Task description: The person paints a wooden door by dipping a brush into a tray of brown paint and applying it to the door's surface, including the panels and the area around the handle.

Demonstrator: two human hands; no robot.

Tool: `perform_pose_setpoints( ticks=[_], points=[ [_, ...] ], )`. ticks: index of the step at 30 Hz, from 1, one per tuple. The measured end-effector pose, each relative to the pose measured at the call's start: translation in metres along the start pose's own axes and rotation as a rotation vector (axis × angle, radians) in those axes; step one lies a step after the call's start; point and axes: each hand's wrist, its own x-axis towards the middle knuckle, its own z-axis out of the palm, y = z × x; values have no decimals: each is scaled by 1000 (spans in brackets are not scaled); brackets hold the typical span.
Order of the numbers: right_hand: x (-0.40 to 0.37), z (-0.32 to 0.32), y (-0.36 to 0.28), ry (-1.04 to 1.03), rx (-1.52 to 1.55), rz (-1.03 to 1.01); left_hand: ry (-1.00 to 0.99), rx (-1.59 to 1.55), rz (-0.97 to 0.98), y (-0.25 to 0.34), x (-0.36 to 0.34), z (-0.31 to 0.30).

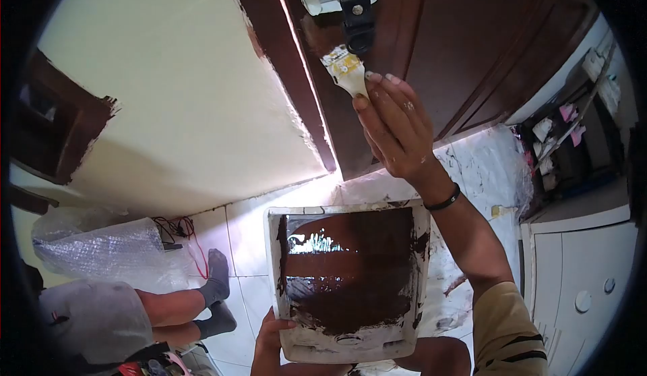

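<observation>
My right hand (397, 130) pinches the pale handle of a paintbrush (348, 72) between thumb and fingers. The brush's bristle end is against the dark brown door (465, 32), just below the lock plate. A black key fob (357, 22) hangs from a ring there, partly in front of the bristles. Low in the view, my left hand (268, 339) grips the left edge of a white rectangular tray (273, 268). Dark brown paint (357, 295) covers much of its inside, with smears on the rim. The left fingers are mostly hidden beneath it.
A cream wall (168, 72) adjoins the door frame. At left, another person's legs (175, 308) in grey socks stretch over the tiled floor, near bubble wrap (114, 248) and red and black cables (185, 234). Paint-marked plastic sheeting (488, 167) and a white cabinet (573, 281) are at right.
</observation>
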Motion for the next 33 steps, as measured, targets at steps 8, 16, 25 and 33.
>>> perform_pose_setpoints(
  ticks=[8, 16, 25, 33],
  points=[
    [-13, -9, -6, -147, 23, -9, 62, -46, -23, -13, -5, -6],
    [-21, -40, -9, -134, 107, -33, 76, -90, -24, -22, -17, -2],
    [-17, -17, 11, -206, -55, -38, 5, -106, -42, -19, -15, -4],
    [-38, -45, 20, -101, 56, 124, -21, -137, -33, -20, -11, -4]
  ],
)
